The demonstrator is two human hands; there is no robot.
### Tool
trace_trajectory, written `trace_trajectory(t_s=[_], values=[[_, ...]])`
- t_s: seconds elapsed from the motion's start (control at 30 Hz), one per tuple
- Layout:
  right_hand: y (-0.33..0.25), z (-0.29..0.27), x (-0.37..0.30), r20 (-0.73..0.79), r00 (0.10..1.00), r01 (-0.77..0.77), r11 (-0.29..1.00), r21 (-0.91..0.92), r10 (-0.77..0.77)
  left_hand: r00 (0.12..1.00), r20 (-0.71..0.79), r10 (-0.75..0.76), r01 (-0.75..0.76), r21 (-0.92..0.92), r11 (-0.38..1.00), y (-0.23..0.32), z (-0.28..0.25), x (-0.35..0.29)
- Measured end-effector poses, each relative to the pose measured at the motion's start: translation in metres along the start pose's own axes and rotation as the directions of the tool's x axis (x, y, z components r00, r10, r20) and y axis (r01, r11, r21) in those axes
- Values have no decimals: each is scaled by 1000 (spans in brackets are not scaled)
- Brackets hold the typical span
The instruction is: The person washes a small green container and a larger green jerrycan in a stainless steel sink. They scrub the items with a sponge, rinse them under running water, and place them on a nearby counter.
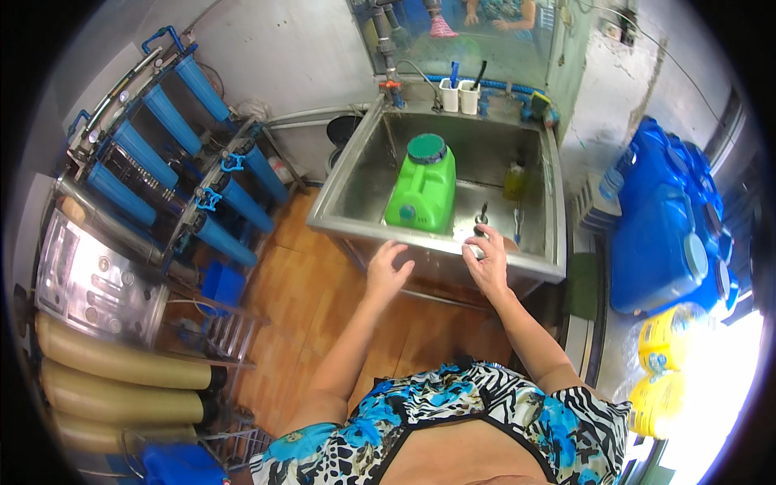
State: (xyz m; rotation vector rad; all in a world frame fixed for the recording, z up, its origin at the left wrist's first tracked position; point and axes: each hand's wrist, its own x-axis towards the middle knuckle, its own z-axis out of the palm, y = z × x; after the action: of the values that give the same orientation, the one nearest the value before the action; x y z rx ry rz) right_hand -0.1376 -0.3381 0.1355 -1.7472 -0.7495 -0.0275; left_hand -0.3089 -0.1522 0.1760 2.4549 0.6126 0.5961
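Observation:
A bright green plastic jug [428,190] with a dark green screw cap [427,149] stands upright in the stainless steel sink [364,230]. My left hand [388,273] hovers just in front of the sink's front rim, its fingers apart and curved, holding nothing. Farther right, my right hand [488,263] is at the same rim with thumb and fingers spread; nothing plain shows in its grasp. Beyond its fingertips, inside the basin, are a small dark-handled item [482,213] and a toothbrush-like brush [518,222]. A bottle of yellowish liquid [514,181] stands by the basin's right wall.
Two white cups [458,99] with brushes stand on the back ledge, near a red-handled valve [390,84]. Blue filter housings [145,153] fill the left side above tan cylinders [121,356]. Large blue water containers [659,242] and yellow-labelled bottles [667,339] are stacked at right.

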Motion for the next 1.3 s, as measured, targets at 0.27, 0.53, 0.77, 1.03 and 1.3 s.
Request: trace_trajectory(t_s=[0.27,0.53,0.77,1.03,1.3], values=[[26,97,116,248,969,65,963,-262,3,915,186,-357,287,321,903,-61,61,126],[27,199,251,371,784,-242,795,-556,498,905,378,-196,46,370,928,-77,68,164],[44,261,313,219,739,-225,541,-811,636,875,465,-138,-20,318,948,-82,36,177],[100,225,332,639,766,436,674,-597,71,862,479,169,-262,135,956,-158,-8,218],[107,239,329,477,868,222,752,-620,137,903,392,175,-210,49,977,-215,-24,256]])
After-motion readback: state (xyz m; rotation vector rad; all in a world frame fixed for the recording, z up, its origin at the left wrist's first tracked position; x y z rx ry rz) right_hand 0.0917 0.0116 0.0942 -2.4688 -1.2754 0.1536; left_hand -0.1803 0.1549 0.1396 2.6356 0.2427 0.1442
